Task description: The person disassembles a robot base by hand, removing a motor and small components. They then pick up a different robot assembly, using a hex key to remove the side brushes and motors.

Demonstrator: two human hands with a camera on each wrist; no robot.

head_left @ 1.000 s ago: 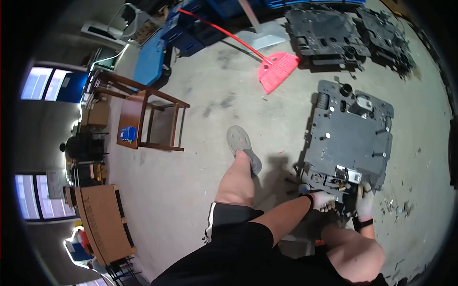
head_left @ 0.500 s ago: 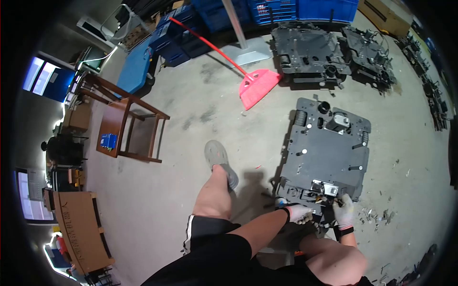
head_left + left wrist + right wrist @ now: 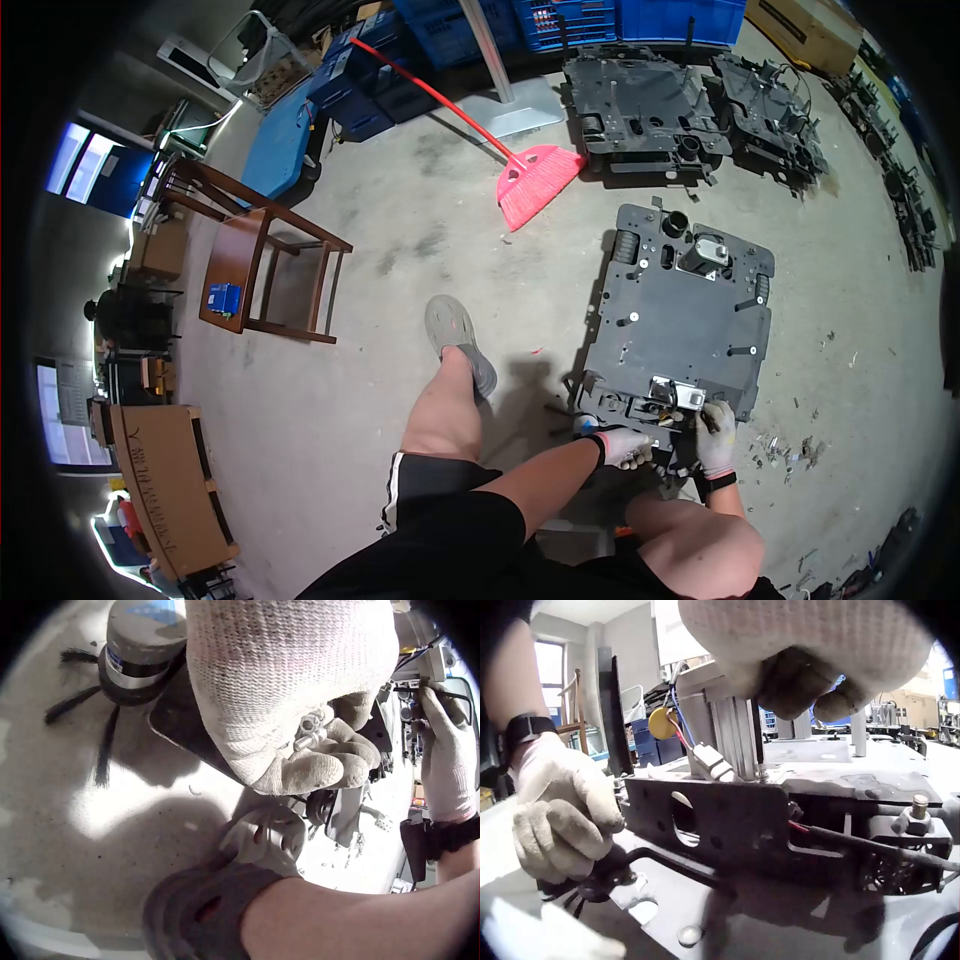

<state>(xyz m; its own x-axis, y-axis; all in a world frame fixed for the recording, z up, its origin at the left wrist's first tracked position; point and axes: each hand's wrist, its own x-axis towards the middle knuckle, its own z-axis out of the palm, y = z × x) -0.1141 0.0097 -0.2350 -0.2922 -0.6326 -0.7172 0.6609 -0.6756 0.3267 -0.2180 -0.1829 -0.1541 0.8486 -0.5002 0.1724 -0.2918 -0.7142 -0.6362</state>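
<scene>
A dark grey machine chassis (image 3: 680,330) lies on the floor. At its near edge, my gloved left hand (image 3: 628,448) curls around small metal fasteners (image 3: 310,733), which show between its fingers in the left wrist view. My gloved right hand (image 3: 716,438) is at the near right corner. Its fingers (image 3: 840,701) are bent round a thin black rod (image 3: 758,739), whose lower end meets a screw beside a silver block. Below lies a black slotted bracket (image 3: 742,817); a white connector (image 3: 714,761) with red and blue wires is close by.
Two similar chassis (image 3: 650,105) stand beyond, near a red broom (image 3: 540,185) and blue crates (image 3: 680,20). A wooden chair (image 3: 235,260) is at left. Small debris (image 3: 790,450) lies right of the chassis. A grey-capped round part (image 3: 139,652) is beside my left hand.
The head view has shifted, so the chassis and both hands appear farther left and lower than a second ago. Both hands remain at the chassis's near edge, with little movement against it.
</scene>
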